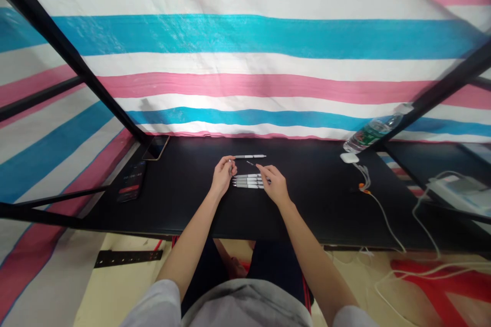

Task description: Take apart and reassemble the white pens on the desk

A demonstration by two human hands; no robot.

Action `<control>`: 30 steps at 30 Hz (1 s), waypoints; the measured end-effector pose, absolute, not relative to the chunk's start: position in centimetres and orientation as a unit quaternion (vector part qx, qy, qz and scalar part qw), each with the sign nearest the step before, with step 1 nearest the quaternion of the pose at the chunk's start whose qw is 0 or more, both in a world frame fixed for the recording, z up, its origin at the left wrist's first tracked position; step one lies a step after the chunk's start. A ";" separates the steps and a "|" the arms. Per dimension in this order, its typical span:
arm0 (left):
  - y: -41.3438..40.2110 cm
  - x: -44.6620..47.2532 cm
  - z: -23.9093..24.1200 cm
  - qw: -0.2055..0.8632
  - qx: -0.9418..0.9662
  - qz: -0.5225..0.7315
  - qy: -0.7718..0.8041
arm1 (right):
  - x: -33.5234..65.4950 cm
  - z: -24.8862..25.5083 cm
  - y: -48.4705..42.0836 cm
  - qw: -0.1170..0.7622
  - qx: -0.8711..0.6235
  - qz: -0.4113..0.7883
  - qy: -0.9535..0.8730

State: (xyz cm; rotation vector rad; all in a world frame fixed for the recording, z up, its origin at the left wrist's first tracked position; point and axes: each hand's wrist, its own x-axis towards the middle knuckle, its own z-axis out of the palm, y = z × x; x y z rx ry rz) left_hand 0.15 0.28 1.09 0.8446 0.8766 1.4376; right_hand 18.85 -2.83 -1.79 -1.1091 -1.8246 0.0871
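Several white-and-grey pens (pixel 248 182) lie side by side in a row on the black tabletop, between my two hands. Beyond them, a single similar pen (pixel 250 156) lies crosswise, its left end close to my left fingertips. My left hand (pixel 223 176) is closed, its fingers curled round a small silvery piece too small to name. At the fingertips of my right hand (pixel 274 184) is a short, thin pen part (pixel 251 163), dark with light marks, pointing left. The right hand partly covers the right ends of the row.
Two phones, one dark (pixel 131 182) and one light-edged (pixel 156 147), lie at the left. A water bottle (pixel 370 134) leans at the back right by a white case (pixel 349 158) and cables (pixel 364 176). Black frame bars (pixel 76 56) and striped sheeting surround the table.
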 end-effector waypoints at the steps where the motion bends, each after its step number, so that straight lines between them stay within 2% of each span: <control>1: 0.1 0.3 1.1 0.597 0.381 0.600 0.371 | 18.7 -1.7 -2.9 0.475 -0.453 0.033 -0.753; 7: -0.5 0.3 0.7 0.581 0.500 0.501 0.402 | 17.8 -1.3 -3.3 0.434 -0.435 0.008 -0.789; 18: -0.4 0.2 0.5 0.558 0.505 0.496 0.433 | 17.9 -1.1 -3.4 0.446 -0.433 0.041 -0.782; 25: 0.5 -0.5 0.7 0.544 0.354 0.636 0.418 | 19.1 -0.7 -3.0 0.563 -0.520 0.098 -0.635; 30: 0.7 -0.7 0.6 0.537 0.337 0.641 0.433 | 19.3 -0.8 -2.2 0.651 -0.497 0.321 -0.474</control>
